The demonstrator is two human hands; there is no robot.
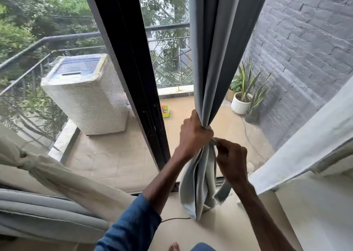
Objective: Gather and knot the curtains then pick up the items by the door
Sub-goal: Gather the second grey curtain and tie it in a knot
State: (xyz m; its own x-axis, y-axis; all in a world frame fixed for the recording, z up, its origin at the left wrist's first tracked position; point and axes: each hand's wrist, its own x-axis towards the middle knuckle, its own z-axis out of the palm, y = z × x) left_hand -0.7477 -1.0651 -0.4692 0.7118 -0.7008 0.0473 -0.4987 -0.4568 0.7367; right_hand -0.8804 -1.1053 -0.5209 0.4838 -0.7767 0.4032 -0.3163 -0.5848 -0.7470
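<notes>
The left hand (193,134) is fisted tight around the bunched grey curtain (214,63), its smooth cloth falling in long folds. Just below, the right hand (232,161) pinches a loose fold of it.

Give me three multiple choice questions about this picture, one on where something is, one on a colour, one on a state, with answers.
1. Where is the washing machine?
A. on the balcony, behind the screen
B. indoors by the sofa
C. right of the plants

2. What colour is the small basket on the balcony floor?
A. blue
B. green
C. black

3. What is the state of the grey curtain?
A. spread flat across the door
B. lying wholly on the floor
C. bunched in a fist

Answers:
1 A, it stands beside the railing outside the glass.
2 B, its rim is bright green.
3 C, the left hand grips it gathered, while the right hand works just below.
</notes>
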